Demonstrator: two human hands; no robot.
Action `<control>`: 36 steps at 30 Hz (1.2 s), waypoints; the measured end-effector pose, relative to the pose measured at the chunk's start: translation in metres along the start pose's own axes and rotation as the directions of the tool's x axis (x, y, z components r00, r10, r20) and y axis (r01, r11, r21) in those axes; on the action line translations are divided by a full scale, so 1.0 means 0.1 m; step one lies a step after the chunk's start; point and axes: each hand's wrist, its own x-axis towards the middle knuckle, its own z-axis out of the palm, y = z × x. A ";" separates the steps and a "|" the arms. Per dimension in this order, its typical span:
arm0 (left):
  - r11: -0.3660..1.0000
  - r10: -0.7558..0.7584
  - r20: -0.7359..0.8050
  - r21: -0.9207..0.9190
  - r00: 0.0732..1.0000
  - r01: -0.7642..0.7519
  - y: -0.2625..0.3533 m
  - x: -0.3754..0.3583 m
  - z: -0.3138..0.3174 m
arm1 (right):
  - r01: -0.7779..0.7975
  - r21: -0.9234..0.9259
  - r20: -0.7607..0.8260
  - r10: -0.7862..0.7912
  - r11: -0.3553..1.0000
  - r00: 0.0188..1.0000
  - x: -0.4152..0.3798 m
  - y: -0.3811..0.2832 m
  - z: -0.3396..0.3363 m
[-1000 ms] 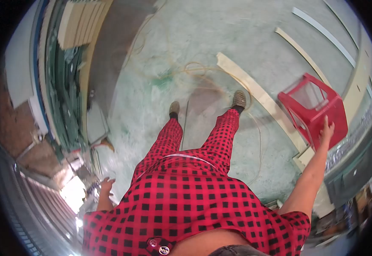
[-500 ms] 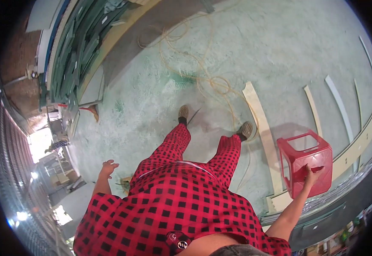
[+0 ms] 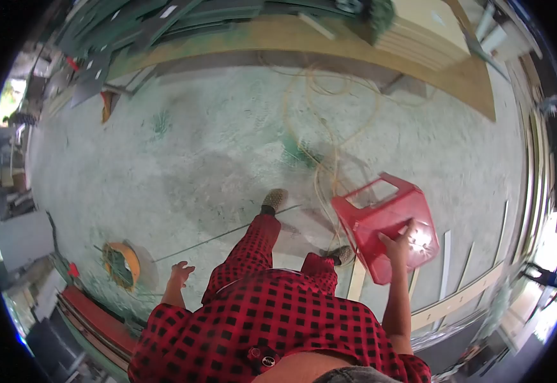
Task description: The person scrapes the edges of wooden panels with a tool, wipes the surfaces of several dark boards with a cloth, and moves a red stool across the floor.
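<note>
A red plastic stool (image 3: 371, 228) hangs tilted above the floor on my right side. My right hand (image 3: 397, 246) grips it at the seat; some fingertips are hidden where they hook into it. My left hand (image 3: 180, 273) is out at my left side, fingers apart, with nothing in it. The nearest thing to that hand is an orange ring-shaped bucket or reel (image 3: 133, 264) with green strands inside, on the floor.
A yellowish hose (image 3: 320, 121) lies in loops on the floor ahead. A long workbench (image 3: 240, 39) with dark green strips spans the far side. Pale strips (image 3: 445, 268) lie on the right, and a thin rod (image 3: 211, 239) on the left. Another person (image 3: 546, 276) is at far right.
My view and body have turned right, bringing the workbench across the top. The stool, still in my right hand, has swung forward and inward. My left hand stays empty.
</note>
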 end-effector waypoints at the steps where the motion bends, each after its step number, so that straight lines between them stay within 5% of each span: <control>1: 0.996 -0.027 -0.014 -0.082 1.000 0.025 -0.09 0.12 -0.06 | 0.058 -0.041 0.046 -0.057 0.997 0.997 0.15 -0.26 0.33; 3: 0.975 -0.088 0.011 -0.201 0.996 0.088 -0.29 0.22 -0.23 | 0.005 0.097 0.221 -0.027 0.995 0.975 0.34 -1.06 0.91; 5: 0.927 -0.170 0.037 -0.332 0.985 0.173 -0.52 0.36 -0.33 | 0.117 0.187 0.301 -0.170 0.975 0.938 0.50 -1.75 1.52; 7: 0.883 -0.235 0.065 -0.403 0.970 0.240 -0.82 0.50 -0.35 | 0.360 0.046 0.293 -0.357 0.932 0.887 0.74 -2.23 2.24; 11: 0.778 -0.263 0.147 -0.552 0.953 0.300 -1.47 0.63 -0.06 | 0.496 -0.064 0.394 -0.435 0.866 0.809 0.96 -3.23 3.54; 12: 0.810 -0.255 0.164 -0.502 0.953 0.303 -1.61 0.62 0.06 | 0.470 -0.068 0.441 -0.396 0.880 0.805 0.91 -3.54 3.72; 13: 0.955 -0.070 0.193 -0.271 0.979 0.122 -1.84 0.60 0.17 | 0.441 -0.072 0.488 -0.354 0.895 0.798 0.85 -3.86 3.88; 14: 0.725 -0.309 0.232 -0.569 0.922 0.387 -1.74 0.43 0.30 | 0.445 -0.064 0.488 -0.361 0.893 0.795 0.82 -4.08 4.07; 15: 0.909 -0.129 0.189 -0.371 0.973 0.192 -1.81 0.30 0.31 | 0.418 -0.070 0.530 -0.322 0.906 0.784 0.81 -4.26 4.25; 16: 0.761 -0.293 0.199 -0.543 0.935 0.354 -1.81 0.21 0.48 | 0.390 -0.077 0.576 -0.279 0.918 0.769 0.78 -4.40 4.42; 22: 0.722 -0.268 0.094 -0.640 0.959 0.264 -1.97 -0.34 0.91 | 0.336 -0.205 0.647 -0.130 0.919 0.751 0.67 -4.73 5.30; 26: 0.704 -0.132 -0.026 -0.707 0.991 0.076 -1.36 -0.09 0.82 | 0.293 -0.158 0.781 -0.062 0.943 0.621 0.80 -4.61 5.66; 28: 0.692 -0.046 -0.055 -0.722 0.997 -0.008 -0.74 0.21 0.70 | 0.362 0.202 0.738 -0.385 0.910 0.555 0.90 -4.32 5.94; 29: 0.680 -0.009 -0.068 -0.732 0.998 -0.043 -0.44 0.29 0.66 | 0.358 0.187 0.742 -0.370 0.915 0.559 0.98 -4.39 5.75; 31: 0.647 0.052 -0.095 -0.755 0.994 -0.106 0.04 0.30 0.66 | 0.037 0.225 0.920 -0.224 0.974 0.322 1.07 -4.64 5.29; 32: 0.627 0.061 -0.103 -0.770 0.993 -0.118 0.11 0.06 0.74 | 0.031 0.196 0.932 -0.196 0.980 0.303 1.15 -4.55 5.19; 33: 0.609 0.061 -0.110 -0.783 0.992 -0.124 0.07 -0.29 0.84 | 0.227 0.285 0.883 -0.347 0.931 0.315 1.30 -4.33 5.12; 34: 0.904 0.070 0.111 -0.428 0.991 -0.016 0.26 0.08 0.66 | 0.419 0.361 0.815 -0.500 0.833 0.293 1.48 -4.16 4.99; 35: 0.639 -0.065 0.125 -0.757 0.990 0.138 0.92 0.09 0.46 | 0.425 0.270 0.878 -0.402 0.864 0.260 1.72 -4.04 4.78; 36: 0.562 0.007 0.081 -0.824 0.997 0.063 1.51 0.01 0.14 | 0.432 0.179 0.927 -0.299 0.884 0.227 1.93 -3.90 4.55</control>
